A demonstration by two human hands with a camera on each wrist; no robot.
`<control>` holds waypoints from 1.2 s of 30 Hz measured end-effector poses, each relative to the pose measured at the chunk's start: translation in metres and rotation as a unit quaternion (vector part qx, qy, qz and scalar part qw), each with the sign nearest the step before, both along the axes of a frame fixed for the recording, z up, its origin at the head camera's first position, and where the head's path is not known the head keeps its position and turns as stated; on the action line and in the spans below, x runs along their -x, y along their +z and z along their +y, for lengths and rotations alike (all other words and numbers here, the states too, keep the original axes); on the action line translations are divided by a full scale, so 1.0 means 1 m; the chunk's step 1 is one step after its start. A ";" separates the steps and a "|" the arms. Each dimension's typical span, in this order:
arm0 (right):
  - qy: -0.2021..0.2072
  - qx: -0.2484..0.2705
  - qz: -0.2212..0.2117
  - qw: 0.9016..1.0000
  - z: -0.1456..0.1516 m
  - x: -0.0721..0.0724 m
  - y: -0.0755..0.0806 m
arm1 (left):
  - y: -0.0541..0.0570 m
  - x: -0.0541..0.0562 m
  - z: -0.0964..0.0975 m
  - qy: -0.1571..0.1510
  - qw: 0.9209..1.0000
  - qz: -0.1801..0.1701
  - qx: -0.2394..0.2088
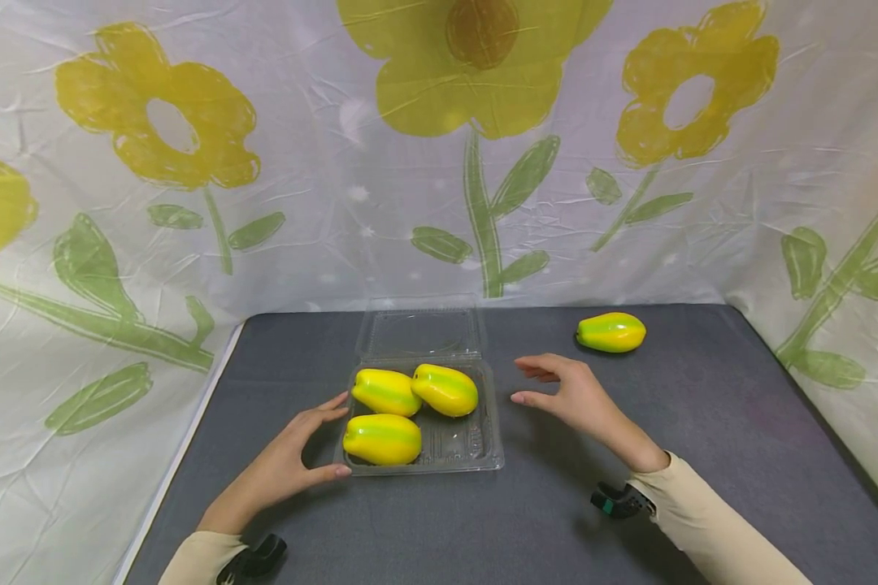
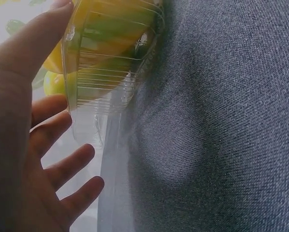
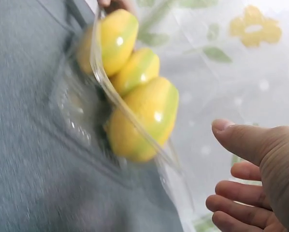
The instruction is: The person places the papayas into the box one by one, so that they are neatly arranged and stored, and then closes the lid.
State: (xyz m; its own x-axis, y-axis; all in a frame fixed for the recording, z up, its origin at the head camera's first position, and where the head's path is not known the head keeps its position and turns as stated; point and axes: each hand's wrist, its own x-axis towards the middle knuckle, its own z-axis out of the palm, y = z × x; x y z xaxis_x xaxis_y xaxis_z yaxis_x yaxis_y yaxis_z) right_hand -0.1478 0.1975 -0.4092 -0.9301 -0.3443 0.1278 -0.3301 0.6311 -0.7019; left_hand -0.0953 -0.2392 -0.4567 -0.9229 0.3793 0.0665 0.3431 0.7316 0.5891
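A clear plastic clamshell box (image 1: 486, 443) lies with its lid folded back. Inside it are three yellow-green papayas, one at the front left (image 1: 383, 439), another behind it (image 1: 385, 392) and a third at the back right (image 1: 446, 391). My left hand (image 1: 293, 455) rests its fingertips and thumb at the box's left side, the fingers spread; in the left wrist view the thumb lies along the box wall (image 2: 106, 72). To the right of the box, my right hand (image 1: 574, 394) hovers over the table with nothing in it, fingers loosely extended.
Another papaya (image 1: 610, 332) lies at the back right of the dark grey table (image 1: 439, 536), beyond my right hand. The transparent lid (image 1: 420, 329) reaches toward the flower-printed curtain (image 1: 307, 244) behind the table. Curtain also hangs along both sides.
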 end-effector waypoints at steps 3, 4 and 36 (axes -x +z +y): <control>-0.013 -0.005 -0.001 1.000 0.010 0.004 -0.001 | 0.000 0.000 0.001 0.002 1.000 0.000 0.002; -0.016 -0.007 -0.001 1.000 0.014 0.005 -0.001 | 0.000 0.000 0.001 0.003 1.000 0.000 0.002; -0.104 -0.059 -0.005 0.993 0.103 0.041 -0.007 | -0.001 0.003 -0.001 -0.004 1.000 -0.004 0.015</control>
